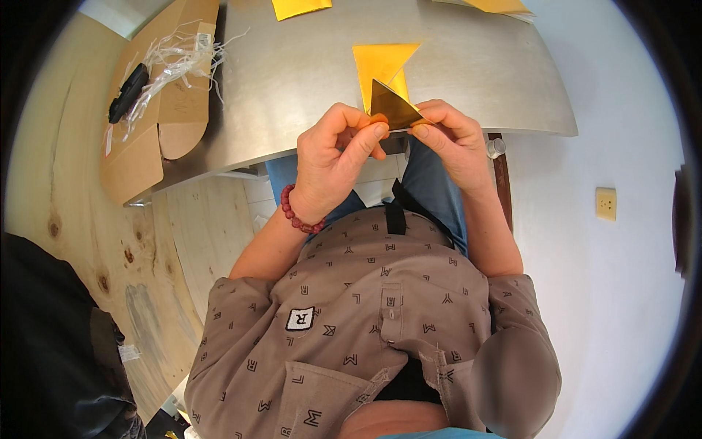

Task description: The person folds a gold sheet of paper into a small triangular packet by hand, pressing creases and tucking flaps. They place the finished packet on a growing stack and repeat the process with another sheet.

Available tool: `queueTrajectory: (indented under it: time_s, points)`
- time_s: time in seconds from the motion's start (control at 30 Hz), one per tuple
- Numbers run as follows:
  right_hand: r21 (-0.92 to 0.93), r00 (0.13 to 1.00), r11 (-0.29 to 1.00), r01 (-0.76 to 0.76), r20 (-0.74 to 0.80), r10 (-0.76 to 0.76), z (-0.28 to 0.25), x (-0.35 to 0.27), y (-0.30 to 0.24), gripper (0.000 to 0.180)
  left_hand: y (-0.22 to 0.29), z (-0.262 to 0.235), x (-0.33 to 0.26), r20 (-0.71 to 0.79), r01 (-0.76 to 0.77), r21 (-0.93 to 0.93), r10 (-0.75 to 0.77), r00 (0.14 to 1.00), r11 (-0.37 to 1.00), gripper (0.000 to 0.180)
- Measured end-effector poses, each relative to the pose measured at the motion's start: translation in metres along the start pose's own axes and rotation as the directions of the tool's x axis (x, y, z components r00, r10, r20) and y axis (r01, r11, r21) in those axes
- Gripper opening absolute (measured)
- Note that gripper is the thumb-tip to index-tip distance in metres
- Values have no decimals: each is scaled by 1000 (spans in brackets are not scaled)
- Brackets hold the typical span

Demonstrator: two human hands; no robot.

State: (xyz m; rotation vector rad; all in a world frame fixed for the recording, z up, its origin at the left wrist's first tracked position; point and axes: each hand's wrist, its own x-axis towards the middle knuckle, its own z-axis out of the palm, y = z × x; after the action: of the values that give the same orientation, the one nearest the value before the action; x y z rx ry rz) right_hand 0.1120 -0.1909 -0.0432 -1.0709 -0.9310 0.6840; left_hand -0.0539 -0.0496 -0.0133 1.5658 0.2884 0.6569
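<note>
Pinching gold paper (393, 107) in left hand (333, 146) and right hand (459, 144) at edge of counter (497, 80); seemingly folding; likely needs creasing next.

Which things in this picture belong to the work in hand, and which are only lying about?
In the work:
folded gold paper, held by left hand and right hand
probably gold sheet at top edge

Lying about:
cardboard
pale strips
black object

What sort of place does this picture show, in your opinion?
Probably an indoor craft workspace, perhaps in a home or workshop: a metal-looking table with gold paper on it, opened cardboard at its left, and a wall socket at the right.
</note>
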Motion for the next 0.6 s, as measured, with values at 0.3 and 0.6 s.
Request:
queueTrajectory:
  time_s: [0.3, 0.6]
  points:
    - [54, 1000, 998, -19, 4, 18, 4, -1, 4, 15, -4, -5, 4, -5, 42, -76, -43, 999, 996, 9]
    - [135, 985, 987, -82, -140, 101, 15, -6, -2, 26, 2, -3, 1, 76, 299, -199, -289, 954, 933, 25]
